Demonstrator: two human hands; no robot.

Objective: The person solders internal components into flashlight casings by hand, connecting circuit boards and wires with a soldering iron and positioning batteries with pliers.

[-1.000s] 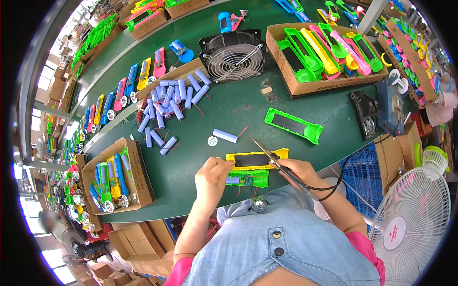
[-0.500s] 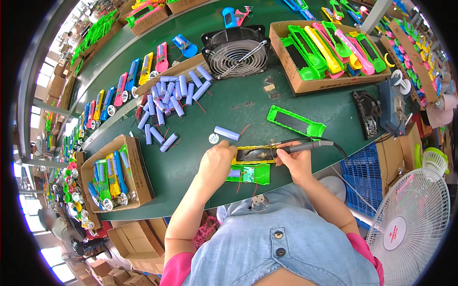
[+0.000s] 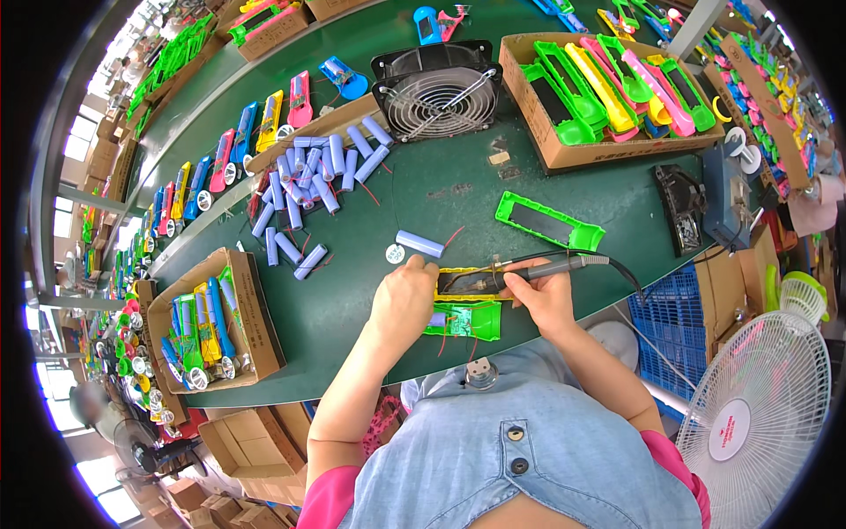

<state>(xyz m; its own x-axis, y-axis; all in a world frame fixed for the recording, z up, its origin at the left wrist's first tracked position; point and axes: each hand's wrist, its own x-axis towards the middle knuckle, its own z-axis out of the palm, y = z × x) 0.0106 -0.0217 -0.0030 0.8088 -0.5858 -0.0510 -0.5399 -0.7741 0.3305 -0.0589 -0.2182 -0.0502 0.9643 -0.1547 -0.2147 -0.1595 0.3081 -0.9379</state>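
Note:
Pressed against the left end of a yellow plastic casing (image 3: 476, 298), my left hand (image 3: 404, 301) has its fingers closed on it. My right hand (image 3: 545, 298) grips a soldering iron (image 3: 568, 265), whose front part reaches over the casing's dark inside. The exact spot under the tip is too small to make out. Just below lies a green casing (image 3: 485, 323) with a circuit board and thin red wires. A lilac battery cell (image 3: 419, 244) with a red wire and a round white disc (image 3: 396, 254) lie just beyond my left hand.
Loose lilac cells (image 3: 308, 181) are heaped at back left, beyond a carton (image 3: 260, 322) of assembled lights. A black fan (image 3: 436, 97) stands at the back. Another green casing (image 3: 577, 236) lies right of centre, near a carton of casings (image 3: 564, 157). The iron's cable (image 3: 636, 282) trails right.
My right hand and the soldering iron have shifted slightly to the left over the yellow casing. My left hand keeps its hold, and the surrounding things stay put.

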